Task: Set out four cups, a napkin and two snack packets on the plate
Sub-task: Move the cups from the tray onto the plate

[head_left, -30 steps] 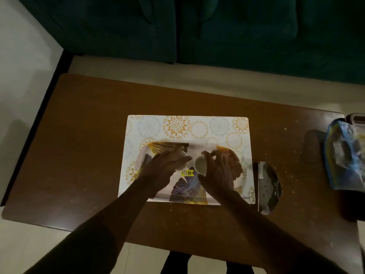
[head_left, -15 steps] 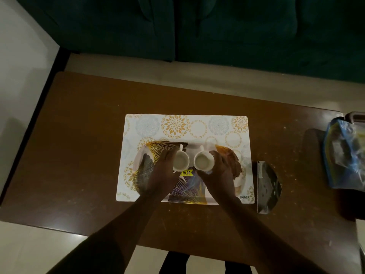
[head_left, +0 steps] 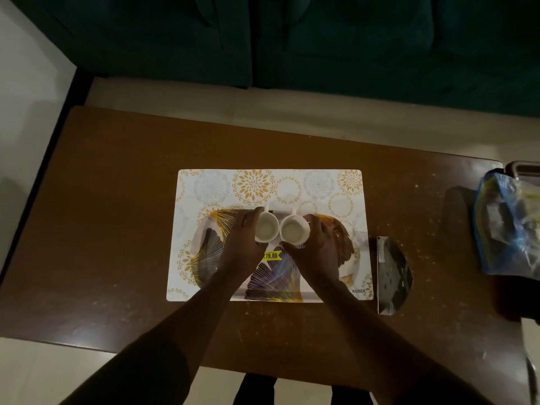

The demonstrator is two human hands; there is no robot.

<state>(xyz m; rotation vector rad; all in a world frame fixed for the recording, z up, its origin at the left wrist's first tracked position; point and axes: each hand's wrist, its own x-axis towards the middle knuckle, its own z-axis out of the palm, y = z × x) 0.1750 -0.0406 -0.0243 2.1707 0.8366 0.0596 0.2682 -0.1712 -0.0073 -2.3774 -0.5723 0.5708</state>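
One second back, both hands cover the middle of the plate (head_left: 204,255) and only the right cup (head_left: 294,232) shows, tilted on its side in the right hand (head_left: 317,252). Now both cups stand upright, mouths up, side by side just above the yellow price sticker (head_left: 271,255), rims nearly touching. The left cup (head_left: 266,228), hidden before, is in plain sight, the left hand (head_left: 242,247) curled around its left side. The right hand wraps the right cup from the right and below. Each handle points away from the sticker.
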